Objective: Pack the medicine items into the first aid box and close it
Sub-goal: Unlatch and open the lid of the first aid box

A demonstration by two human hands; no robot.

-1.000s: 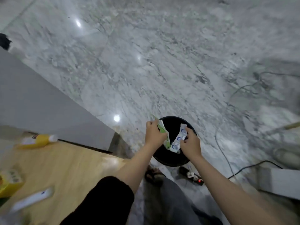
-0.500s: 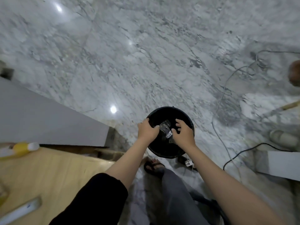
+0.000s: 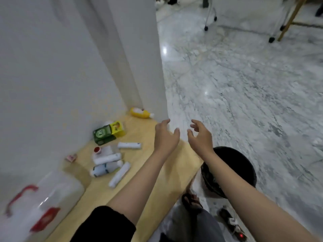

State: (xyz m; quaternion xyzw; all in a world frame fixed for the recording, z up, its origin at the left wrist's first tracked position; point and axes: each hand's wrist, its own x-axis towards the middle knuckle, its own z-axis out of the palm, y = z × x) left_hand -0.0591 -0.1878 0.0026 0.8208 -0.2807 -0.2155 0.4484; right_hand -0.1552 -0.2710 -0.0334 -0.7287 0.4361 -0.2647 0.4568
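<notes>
Over counter edge, head view: left hand and right hand empty, fingers spread, apart.
Counter: medicine items scattered by wall, blurred, labels unreadable.
First aid box: lower left, cut off, smeared; lid state unclear.
Bin: partly hidden behind right forearm.

Wooden table bears first aid box (blurred), tubes.

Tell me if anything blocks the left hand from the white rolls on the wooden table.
Nothing visible does. The left hand hovers open above the wooden table; the white rolls lie to its left, bare tabletop between.
</notes>
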